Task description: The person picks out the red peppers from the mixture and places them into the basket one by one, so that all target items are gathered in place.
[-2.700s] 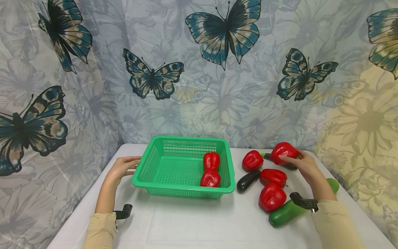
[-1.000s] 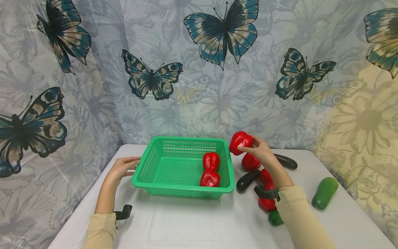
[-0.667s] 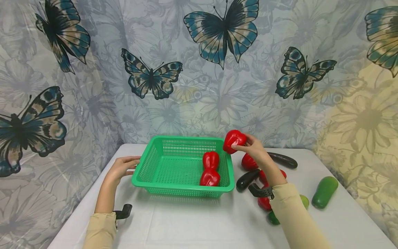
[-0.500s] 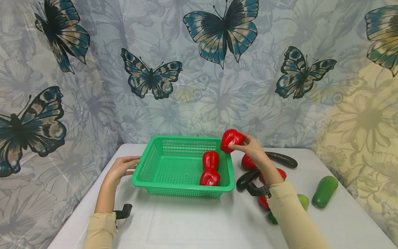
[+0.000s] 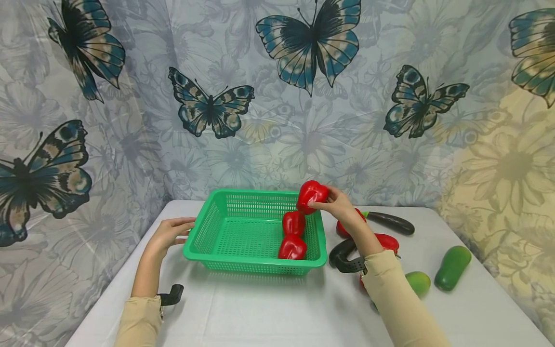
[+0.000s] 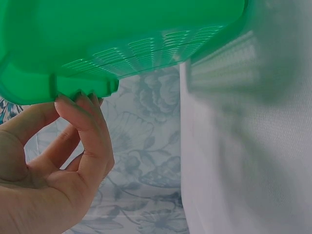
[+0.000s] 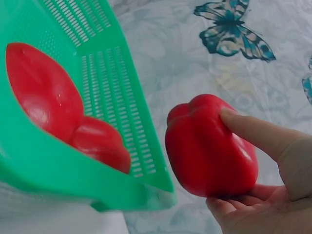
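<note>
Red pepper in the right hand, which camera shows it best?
Right wrist view: the held pepper appears large, mostly unobstructed. The head view shows it smaller, in the right hand; the left wrist view lacks it.

glossy smooth red peppers [image 5: 311,196], smooth green plastic basket [image 5: 256,263], shiny eggplant [image 5: 392,223] far right, matt cloth sleeves [image 5: 139,320], creased cloth backdrop [image 5: 277,144]

peppers [image 5: 311,195]: red | basket [image 5: 256,262]: green | table [image 5: 260,308]: white | backdrop [image 5: 277,140]: grey-blue, butterfly print

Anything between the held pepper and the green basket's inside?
Possibly the green basket's rim: the held pepper is by its far right corner, seemingly above it. Inside, two red peppers line the right side. Nothing else visible.
</note>
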The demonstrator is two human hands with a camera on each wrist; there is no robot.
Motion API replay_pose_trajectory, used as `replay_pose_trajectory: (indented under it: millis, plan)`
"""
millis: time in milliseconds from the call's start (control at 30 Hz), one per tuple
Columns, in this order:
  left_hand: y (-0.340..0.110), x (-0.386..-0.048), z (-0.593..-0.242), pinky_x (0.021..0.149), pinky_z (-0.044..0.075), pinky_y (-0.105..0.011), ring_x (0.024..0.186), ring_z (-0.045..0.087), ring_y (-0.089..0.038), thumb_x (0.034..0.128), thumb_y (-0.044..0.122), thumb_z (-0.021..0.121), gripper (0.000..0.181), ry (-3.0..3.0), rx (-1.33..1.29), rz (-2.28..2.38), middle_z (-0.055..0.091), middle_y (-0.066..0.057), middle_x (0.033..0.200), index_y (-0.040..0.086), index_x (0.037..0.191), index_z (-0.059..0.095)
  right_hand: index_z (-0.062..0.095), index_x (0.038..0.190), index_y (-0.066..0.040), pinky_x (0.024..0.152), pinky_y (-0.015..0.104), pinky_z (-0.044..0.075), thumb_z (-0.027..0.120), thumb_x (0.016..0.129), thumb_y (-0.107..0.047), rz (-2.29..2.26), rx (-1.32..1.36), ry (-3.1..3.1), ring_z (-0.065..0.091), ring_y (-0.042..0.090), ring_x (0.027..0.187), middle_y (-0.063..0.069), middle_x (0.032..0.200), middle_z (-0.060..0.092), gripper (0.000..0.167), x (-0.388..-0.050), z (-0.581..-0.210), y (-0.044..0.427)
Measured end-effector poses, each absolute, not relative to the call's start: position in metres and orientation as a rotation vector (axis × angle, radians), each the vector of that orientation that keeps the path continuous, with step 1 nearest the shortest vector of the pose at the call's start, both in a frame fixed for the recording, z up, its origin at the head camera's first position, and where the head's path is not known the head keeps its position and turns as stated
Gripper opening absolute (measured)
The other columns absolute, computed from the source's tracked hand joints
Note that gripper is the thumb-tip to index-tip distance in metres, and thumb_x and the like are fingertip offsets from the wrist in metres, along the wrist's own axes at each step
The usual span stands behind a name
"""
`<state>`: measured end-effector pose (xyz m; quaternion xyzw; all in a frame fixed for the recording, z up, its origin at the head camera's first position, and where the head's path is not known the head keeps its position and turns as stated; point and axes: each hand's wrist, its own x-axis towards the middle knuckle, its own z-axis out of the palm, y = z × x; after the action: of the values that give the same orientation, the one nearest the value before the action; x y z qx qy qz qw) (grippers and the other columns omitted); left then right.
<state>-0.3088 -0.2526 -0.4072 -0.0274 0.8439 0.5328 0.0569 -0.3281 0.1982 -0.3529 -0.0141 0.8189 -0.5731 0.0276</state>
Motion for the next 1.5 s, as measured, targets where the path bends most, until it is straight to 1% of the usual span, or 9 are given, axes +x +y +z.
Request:
replay_pose_trajectory:
  millis: [200,300,400,633,900,1100,1200,1367,1500]
  plan:
    - [-0.253,-0.309,-0.408,0.091,0.058,-0.037,0.106,0.060,-0.019,0.0994,0.032,0.057,0.053,2.563,-0.090,1.622,0.049,-0.024,0.142,0.000,0.141,0.050,0.023,0.155,-0.010,0.117,0.055,0.033,0.074,0.086,-0.030,-1.754,-0.034,2.518,0.031,0.034,0.146,0.014,0.158,0.032,0.089,-0.328,-0.353,0.188]
    - [-0.253,-0.309,-0.408,0.090,0.058,-0.036,0.102,0.061,-0.017,0.0992,0.032,0.057,0.053,2.566,-0.099,1.625,0.050,-0.024,0.141,0.000,0.140,0.050,0.022,0.155,-0.011,0.118,0.056,0.031,0.074,0.086,-0.030,-1.760,-0.051,2.505,0.029,0.034,0.147,0.013,0.159,0.031,0.089,-0.327,-0.353,0.184]
    - [-0.253,-0.310,-0.409,0.089,0.058,-0.036,0.101,0.061,-0.016,0.0991,0.032,0.057,0.053,2.565,-0.098,1.627,0.051,-0.024,0.140,0.000,0.140,0.050,0.023,0.155,-0.012,0.118,0.055,0.031,0.074,0.085,-0.029,-1.779,-0.071,2.489,0.029,0.033,0.147,0.012,0.159,0.031,0.088,-0.328,-0.352,0.178]
    - [-0.253,-0.311,-0.409,0.089,0.058,-0.036,0.098,0.061,-0.014,0.0988,0.032,0.058,0.053,2.565,-0.087,1.633,0.053,-0.023,0.138,0.000,0.140,0.051,0.022,0.155,-0.008,0.118,0.050,0.034,0.075,0.085,-0.025,-1.792,-0.108,2.458,0.032,0.033,0.146,0.014,0.158,0.033,0.089,-0.330,-0.349,0.165]
    - [-0.252,-0.310,-0.407,0.091,0.058,-0.036,0.107,0.060,-0.020,0.0994,0.032,0.056,0.053,2.562,-0.083,1.623,0.048,-0.024,0.143,0.000,0.141,0.049,0.028,0.153,-0.007,0.117,0.046,0.036,0.076,0.085,-0.021,-1.819,-0.187,2.438,0.037,0.031,0.143,0.014,0.155,0.038,0.085,-0.332,-0.352,0.148]
    - [-0.251,-0.308,-0.406,0.091,0.058,-0.035,0.112,0.059,-0.025,0.1002,0.030,0.055,0.052,2.566,-0.079,1.612,0.046,-0.026,0.144,-0.001,0.142,0.048,0.027,0.153,-0.006,0.119,0.045,0.034,0.076,0.085,-0.019,-1.815,-0.211,2.433,0.035,0.031,0.145,0.016,0.156,0.036,0.085,-0.334,-0.356,0.138]
    - [-0.251,-0.308,-0.406,0.090,0.058,-0.034,0.112,0.059,-0.025,0.1000,0.030,0.056,0.052,2.571,-0.083,1.609,0.047,-0.026,0.144,-0.001,0.142,0.049,0.028,0.152,-0.004,0.117,0.047,0.036,0.074,0.085,-0.018,-1.797,-0.228,2.447,0.039,0.033,0.142,0.018,0.153,0.039,0.083,-0.335,-0.358,0.134]
    - [-0.251,-0.309,-0.407,0.089,0.059,-0.033,0.111,0.060,-0.024,0.0997,0.031,0.056,0.053,2.572,-0.073,1.610,0.047,-0.025,0.144,-0.001,0.141,0.049,0.035,0.149,-0.007,0.113,0.047,0.042,0.077,0.084,-0.019,-1.790,-0.214,2.448,0.047,0.031,0.137,0.016,0.147,0.048,0.078,-0.339,-0.364,0.127]
    - [-0.253,-0.310,-0.409,0.090,0.058,-0.035,0.111,0.059,-0.024,0.0999,0.032,0.055,0.053,2.568,-0.062,1.615,0.046,-0.026,0.145,0.000,0.142,0.049,0.035,0.149,-0.008,0.113,0.047,0.042,0.077,0.084,-0.018,-1.788,-0.223,2.436,0.047,0.031,0.136,0.016,0.147,0.048,0.078,-0.341,-0.367,0.121]
